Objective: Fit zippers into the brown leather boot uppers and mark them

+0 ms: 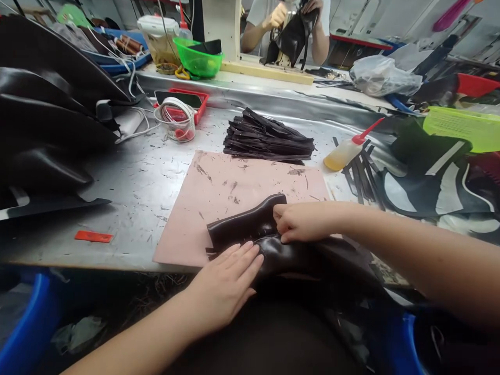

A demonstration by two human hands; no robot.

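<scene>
A dark brown, glossy leather boot upper [250, 221] lies across the front of a pink cutting mat [211, 177], partly hanging over the table edge. My left hand [226, 284] rests flat on its near side, fingers stretched out and close together. On the right, my right hand [299, 221] has its fingers curled against the leather beside a seam. Whatever those fingers hold, if anything, is hidden. Behind the mat lies a pile of dark leather strips [269, 136].
Large dark leather pieces [42, 120] rise on the left. A glue bottle with a red nozzle [347, 151] stands right of the mat. A red basket [201, 107] and green bowl [199, 62] are farther back. Across the table, a co-worker's hand [278, 16] handles a dark leather piece.
</scene>
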